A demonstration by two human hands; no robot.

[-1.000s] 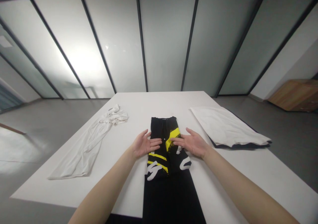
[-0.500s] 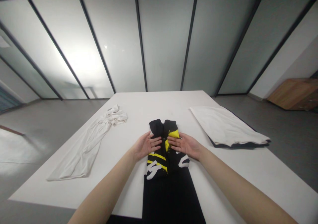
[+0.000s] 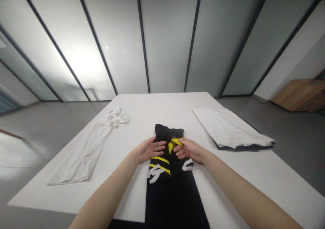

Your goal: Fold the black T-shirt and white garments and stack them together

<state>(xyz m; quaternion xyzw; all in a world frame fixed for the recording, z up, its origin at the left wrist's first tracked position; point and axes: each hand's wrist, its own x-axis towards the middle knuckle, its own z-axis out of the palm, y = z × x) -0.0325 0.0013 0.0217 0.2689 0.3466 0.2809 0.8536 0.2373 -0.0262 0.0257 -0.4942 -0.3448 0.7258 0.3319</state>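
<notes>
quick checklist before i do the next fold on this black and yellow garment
1. Both hands on the garment: the left hand and right hand rest on the black and yellow garment. Ok.
2. Firm grip: fingers curl at the far fold, but I cannot see whether they pinch cloth. Cannot tell.
3. Far end flat: it is bunched and lifted. Not ok.
4. Near end supported: it hangs over the table edge. Not ok.
5. Space at the sides: the crumpled white garment and the folded white cloth lie apart from it. Ok.
</notes>
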